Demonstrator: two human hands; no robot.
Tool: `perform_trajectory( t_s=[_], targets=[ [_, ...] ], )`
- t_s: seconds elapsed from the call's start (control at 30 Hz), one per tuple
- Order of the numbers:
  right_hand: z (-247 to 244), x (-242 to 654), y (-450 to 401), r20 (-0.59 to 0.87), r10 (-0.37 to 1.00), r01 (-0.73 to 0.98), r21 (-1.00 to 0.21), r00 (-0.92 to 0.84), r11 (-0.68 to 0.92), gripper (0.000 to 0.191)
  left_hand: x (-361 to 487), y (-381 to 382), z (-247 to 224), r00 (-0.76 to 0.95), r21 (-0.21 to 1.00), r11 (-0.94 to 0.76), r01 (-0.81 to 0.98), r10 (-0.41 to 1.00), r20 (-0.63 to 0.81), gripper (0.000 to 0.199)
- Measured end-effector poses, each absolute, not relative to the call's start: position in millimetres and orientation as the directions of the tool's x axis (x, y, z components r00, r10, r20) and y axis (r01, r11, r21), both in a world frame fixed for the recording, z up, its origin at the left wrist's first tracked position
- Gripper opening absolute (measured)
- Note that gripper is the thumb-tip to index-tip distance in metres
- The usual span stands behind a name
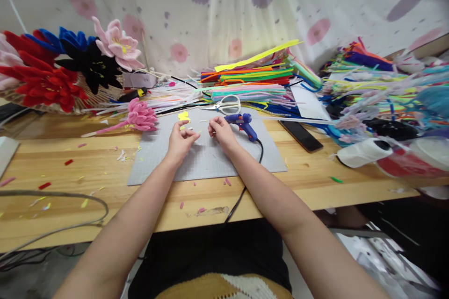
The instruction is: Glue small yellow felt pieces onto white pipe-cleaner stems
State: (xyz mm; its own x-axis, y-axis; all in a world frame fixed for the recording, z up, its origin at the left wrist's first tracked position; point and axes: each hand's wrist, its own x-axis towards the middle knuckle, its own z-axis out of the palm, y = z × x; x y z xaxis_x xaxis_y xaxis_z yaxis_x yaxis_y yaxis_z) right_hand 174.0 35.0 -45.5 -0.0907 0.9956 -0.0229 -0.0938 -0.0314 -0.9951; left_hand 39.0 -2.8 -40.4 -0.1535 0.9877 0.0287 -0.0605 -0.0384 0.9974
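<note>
My left hand (181,142) hovers over the grey cutting mat (154,163), its thumb and fingers drawn together. A tiny pale yellowish piece shows at its thumb tip, too small to name. Just to the right, my right hand (221,131) is closed in a pinch, and whatever sits between its fingertips is hidden. Beside that hand lies a blue glue gun (242,124) with a black cord. Yellow pieces (184,116) lie on the mat beyond my left hand. White-handled scissors (228,104) rest at the mat's far edge.
Left of the mat lies a pink fuzzy flower (140,117); more flowers (52,84) stand in a basket behind it. Bundles of pipe cleaners (252,77) line the back. A phone (301,135) and a white bottle-like object (365,153) lie at right. Coloured scraps dot the wooden table (115,159).
</note>
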Motion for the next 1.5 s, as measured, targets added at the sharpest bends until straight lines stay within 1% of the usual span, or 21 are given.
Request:
perform_trajectory(
  t_s=[0.07, 0.17, 0.2, 0.27, 0.33, 0.43, 0.53, 0.6, 0.67, 0.77, 0.87, 0.93, 1.07, 1.2, 1.27, 1.4, 1.5],
  targets=[
    [-48.3, 173.0, 35.4, 0.069, 0.993, 0.06, -0.995, -0.092, 0.075, 0.024, 39.0, -2.3, -41.7, -0.148, 0.996, -0.072, -0.05, 0.987, 0.064, 0.055],
    [-49.7, 170.3, 33.3, 0.173, 0.977, 0.271, -0.942, -0.121, 0.2, 0.03, 39.1, -1.3, -43.6, -0.14, 0.994, -0.104, -0.025, 0.985, 0.1, 0.055],
    [-49.7, 168.9, 32.2, 0.182, 0.975, 0.307, -0.927, -0.131, 0.214, 0.031, 39.2, -0.8, -44.4, -0.137, 0.994, -0.113, -0.01, 0.984, 0.111, 0.055],
    [-49.4, 165.4, 30.4, 0.163, 0.975, 0.326, -0.923, -0.153, 0.205, 0.03, 39.3, 0.4, -46.3, -0.128, 0.99, -0.136, 0.027, 0.982, 0.138, 0.054],
    [-49.2, 162.2, 29.3, 0.146, 0.971, 0.307, -0.93, -0.189, 0.2, 0.027, 39.2, 1.5, -48.5, -0.119, 0.985, -0.163, 0.065, 0.978, 0.169, 0.053],
    [-49.9, 159.8, 29.4, 0.178, 0.954, 0.227, -0.945, -0.243, 0.234, 0.025, 38.2, 2.3, -51.0, -0.114, 0.972, -0.188, 0.138, 0.972, 0.204, 0.054],
    [-51.2, 160.4, 30.9, 0.203, 0.939, 0.124, -0.962, -0.278, 0.244, 0.028, 36.9, 1.4, -51.2, -0.117, 0.955, -0.192, 0.228, 0.968, 0.222, 0.056],
    [-52.1, 161.4, 32.2, 0.204, 0.937, 0.081, -0.969, -0.282, 0.235, 0.03, 36.5, 0.4, -50.4, -0.108, 0.948, -0.19, 0.257, 0.969, 0.224, 0.057],
    [-52.7, 162.4, 33.1, 0.193, 0.941, 0.071, -0.973, -0.277, 0.22, 0.03, 36.7, -0.5, -49.7, -0.098, 0.946, -0.189, 0.264, 0.97, 0.222, 0.057],
    [-52.8, 163.8, 33.4, 0.142, 0.958, 0.122, -0.977, -0.251, 0.176, 0.026, 37.6, -1.1, -49.1, -0.089, 0.942, -0.201, 0.27, 0.969, 0.232, 0.056],
    [-51.4, 164.8, 32.4, 0.115, 0.969, 0.179, -0.971, -0.22, 0.156, 0.026, 38.1, -0.9, -49.2, -0.076, 0.94, -0.221, 0.261, 0.966, 0.249, 0.053],
    [-49.8, 165.3, 31.5, 0.114, 0.967, 0.179, -0.971, -0.226, 0.156, 0.027, 38.1, -0.8, -49.4, -0.073, 0.944, -0.218, 0.248, 0.967, 0.243, 0.053],
    [-45.7, 165.9, 29.9, 0.095, 0.963, 0.139, -0.981, -0.253, 0.133, 0.022, 38.3, -0.8, -49.3, -0.083, 0.957, -0.199, 0.21, 0.972, 0.22, 0.059],
    [-43.0, 166.7, 28.9, 0.066, 0.953, 0.107, -0.989, -0.297, 0.102, 0.019, 38.6, 0.0, -48.4, -0.091, 0.958, -0.236, 0.161, 0.963, 0.253, 0.05],
    [-42.9, 167.7, 29.0, 0.048, 0.946, 0.086, -0.993, -0.321, 0.079, 0.019, 38.4, 0.7, -47.8, -0.095, 0.959, -0.249, 0.137, 0.96, 0.263, 0.046],
    [-44.3, 170.8, 29.4, 0.025, 0.951, 0.02, -0.999, -0.31, 0.033, 0.027, 38.3, 0.9, -46.4, -0.134, 0.973, -0.221, 0.072, 0.964, 0.229, 0.046],
    [-46.9, 171.0, 29.6, 0.058, 0.936, -0.021, -0.998, -0.348, 0.054, 0.025, 38.7, 0.3, -46.0, -0.143, 0.98, -0.195, 0.046, 0.969, 0.2, 0.047]
  ],
)
